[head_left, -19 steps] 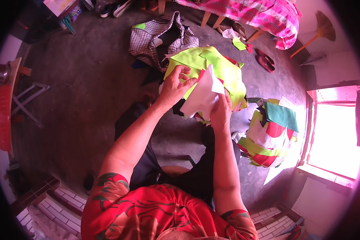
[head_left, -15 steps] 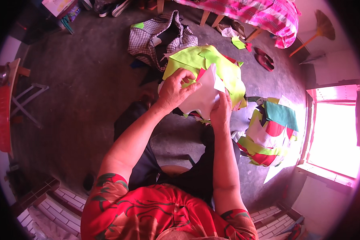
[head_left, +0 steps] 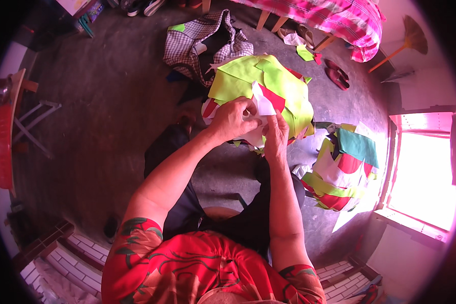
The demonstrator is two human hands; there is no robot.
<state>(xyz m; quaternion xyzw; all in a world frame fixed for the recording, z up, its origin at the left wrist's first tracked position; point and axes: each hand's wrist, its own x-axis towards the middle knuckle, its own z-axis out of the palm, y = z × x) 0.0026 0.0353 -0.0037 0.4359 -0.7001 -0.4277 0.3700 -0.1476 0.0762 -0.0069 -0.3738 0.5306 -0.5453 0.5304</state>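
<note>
In front of my knees, both hands are on a white piece of cloth point(head_left: 264, 104), part of which stands up between them. My left hand point(head_left: 232, 121) is closed with thumb and fingertips at its left edge; the exact grip is partly hidden. My right hand point(head_left: 276, 136) pinches its right side. Beneath is a heap topped with yellow-green cloth pieces point(head_left: 289, 91), and a red cloth piece point(head_left: 272, 96) shows just behind the white one. More white cloth lies under my fingers.
A checked cloth bag point(head_left: 187, 53) lies open beyond the heap. To the right stands a pile of green, red, white and yellow-green cloth point(head_left: 357, 144) near the bright window point(head_left: 423, 175). Dark red shoes point(head_left: 336, 75), cloth scraps point(head_left: 304, 52) and a broom point(head_left: 414, 36) are at far right.
The white cloth has been turned and bunched, with less of its flat face showing. Both hands have shifted slightly toward me and closer together, uncovering more of the red piece.
</note>
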